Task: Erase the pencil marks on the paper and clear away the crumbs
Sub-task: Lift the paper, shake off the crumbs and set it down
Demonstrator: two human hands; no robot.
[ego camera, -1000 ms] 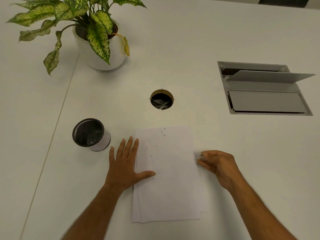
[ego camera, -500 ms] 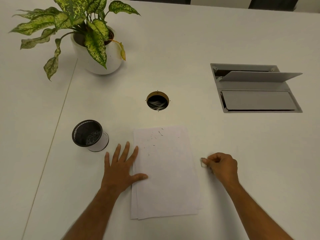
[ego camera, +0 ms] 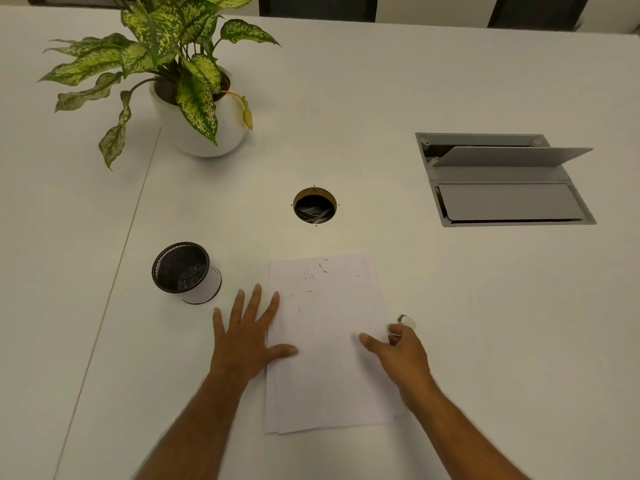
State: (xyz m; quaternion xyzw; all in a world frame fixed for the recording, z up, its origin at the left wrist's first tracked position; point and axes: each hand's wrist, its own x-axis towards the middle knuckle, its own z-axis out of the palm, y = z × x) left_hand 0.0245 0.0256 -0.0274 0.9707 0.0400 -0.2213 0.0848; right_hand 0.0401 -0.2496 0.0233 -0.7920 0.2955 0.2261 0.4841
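One head-worn view, high above the table [ego camera: 346, 98], facing forward and down, wide-angle (edges bowed), hands nearest at the bottom, plant [ego camera: 180, 64] and far edge on top.

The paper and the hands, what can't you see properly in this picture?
Head view:
- Small white eraser: the right hand covers its near end.
- Dark specks on the white paper sheets: too small to tell marks from crumbs.
- Black mesh cup: contents unclear.
- Round table hole: too dark inside.
- Left hand: hides the paper's edge.

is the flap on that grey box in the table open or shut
Open. The rear flap of the grey box is tilted up, showing a dark gap beneath; the front panel lies flat.
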